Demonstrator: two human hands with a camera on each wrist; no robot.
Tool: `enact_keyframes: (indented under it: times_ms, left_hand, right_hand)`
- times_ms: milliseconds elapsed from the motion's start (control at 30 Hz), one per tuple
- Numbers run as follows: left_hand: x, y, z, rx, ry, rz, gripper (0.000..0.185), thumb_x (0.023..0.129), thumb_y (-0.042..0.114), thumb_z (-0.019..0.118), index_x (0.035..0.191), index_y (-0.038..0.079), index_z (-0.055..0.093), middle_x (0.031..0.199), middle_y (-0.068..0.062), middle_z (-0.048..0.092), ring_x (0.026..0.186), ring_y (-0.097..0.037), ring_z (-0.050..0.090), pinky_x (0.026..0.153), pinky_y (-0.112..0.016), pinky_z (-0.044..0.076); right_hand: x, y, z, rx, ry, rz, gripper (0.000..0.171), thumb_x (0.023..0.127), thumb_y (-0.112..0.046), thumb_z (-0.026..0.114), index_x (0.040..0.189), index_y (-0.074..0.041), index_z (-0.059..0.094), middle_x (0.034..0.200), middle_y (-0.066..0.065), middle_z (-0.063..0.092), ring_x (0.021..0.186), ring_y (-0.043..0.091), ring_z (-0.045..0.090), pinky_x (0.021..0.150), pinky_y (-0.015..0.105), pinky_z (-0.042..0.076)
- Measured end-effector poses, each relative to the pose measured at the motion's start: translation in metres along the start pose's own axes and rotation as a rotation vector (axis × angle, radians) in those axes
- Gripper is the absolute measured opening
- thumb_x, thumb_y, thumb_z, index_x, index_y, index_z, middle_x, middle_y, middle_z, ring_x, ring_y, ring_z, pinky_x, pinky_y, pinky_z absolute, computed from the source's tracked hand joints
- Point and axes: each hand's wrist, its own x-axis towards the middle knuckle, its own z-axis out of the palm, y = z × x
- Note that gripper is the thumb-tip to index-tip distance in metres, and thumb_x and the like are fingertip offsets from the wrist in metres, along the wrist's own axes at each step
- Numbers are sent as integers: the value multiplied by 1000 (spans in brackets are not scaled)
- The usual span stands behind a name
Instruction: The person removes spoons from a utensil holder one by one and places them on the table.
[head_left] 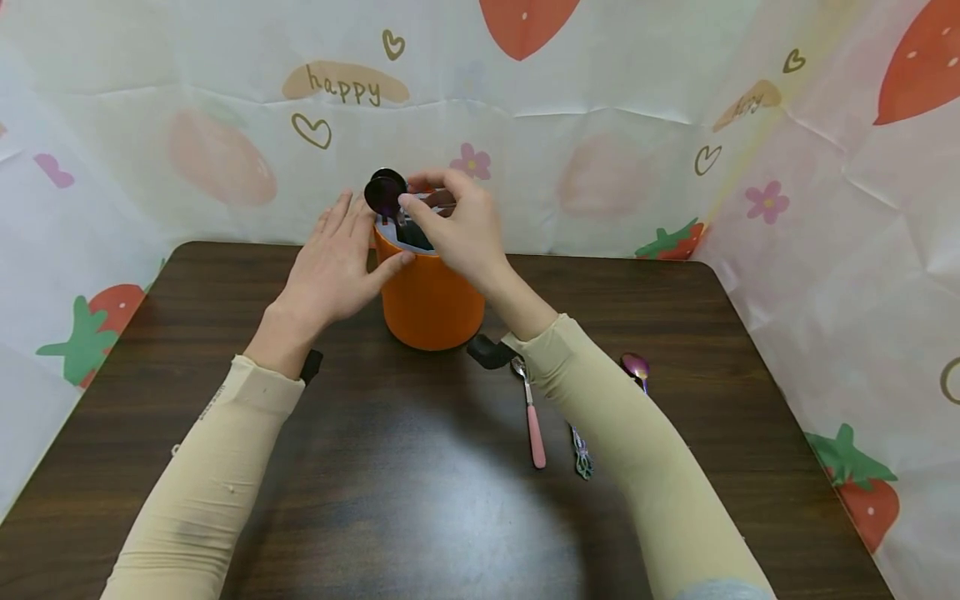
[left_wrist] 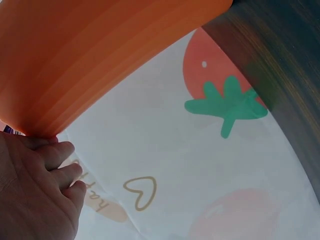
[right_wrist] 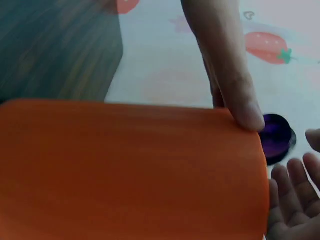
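At the far middle of the table (head_left: 225, 500) stands an orange cup (head_left: 431, 304), and both hands are on it. The left hand (head_left: 333, 262) lies flat against the cup's left side, fingers straight and thumb pressing the wall just under the rim; it curls around nothing. The right hand (head_left: 461, 225) is over the rim, its thumb and forefinger pinching a thin handle of something that stands inside the cup. Just left of this pinch, two dark purple spoon bowls (head_left: 384, 193) rise above the rim.

The head view alone shows the pinch and the things behind the right forearm: a pink spoon (head_left: 534, 429) near the wrist, a green handle (head_left: 581, 454) beside it, and a purple spoon (head_left: 636, 367) on the other side of the sleeve.

The left wrist view shows only the cup's wall (left_wrist: 90, 55) and the left hand's fingers (left_wrist: 55, 170) touching it, with the strawberry cloth (left_wrist: 220, 105) behind.

The right wrist view shows the orange wall (right_wrist: 130, 170), the left thumb (right_wrist: 235, 95) on its edge, one purple bowl (right_wrist: 277, 137) past the rim, and the right hand's fingertips (right_wrist: 295, 195) low at the corner; what they hold is not visible there.
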Motion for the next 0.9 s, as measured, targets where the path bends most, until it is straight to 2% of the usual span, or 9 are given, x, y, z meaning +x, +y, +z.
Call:
enact_keyframes:
  times_ms: [100, 333, 433, 567, 900]
  left_hand:
    - [0, 0, 0, -1, -1, -2, 95, 103, 69, 41, 169, 15, -1, 174, -13, 6, 161, -35, -3, 129, -56, 3]
    - [0, 0, 0, -5, 13, 6, 94, 103, 67, 43, 169, 16, -1, 174, -12, 7, 161, -36, -1, 129, -56, 5]
    - [1, 1, 1, 1, 15, 5, 94, 104, 65, 45, 169, 13, 1, 174, -15, 8, 161, -36, -1, 129, -55, 5]
    - [1, 1, 1, 17, 5, -4, 91, 105, 59, 48, 168, 9, 6, 174, -17, 6, 161, -35, -2, 129, -55, 5]
    - [1, 1, 1, 10, 3, 7, 84, 107, 51, 50, 169, 11, 8, 175, -10, 3, 161, -33, -5, 128, -57, 5]
  right_hand:
    - [3, 1, 11, -17, 49, -2, 24, 97, -17, 76, 117, -5, 75, 112, 6, 72, 92, 15, 70, 85, 22, 57]
    - [7, 0, 30, 32, 138, 3, 22, 94, -13, 79, 113, -2, 74, 109, 10, 72, 89, 18, 70, 79, 22, 58]
    - [8, -1, 35, 5, 174, 1, 23, 93, -15, 80, 112, -2, 75, 108, 10, 71, 88, 17, 69, 77, 21, 57]
    - [10, -1, 40, -77, 195, 29, 28, 92, -24, 82, 111, -6, 75, 107, 7, 69, 88, 15, 68, 75, 18, 55]
    - [16, 0, 50, -191, 219, 105, 40, 87, -44, 85, 104, -13, 66, 103, 0, 60, 90, 10, 59, 70, 17, 49]
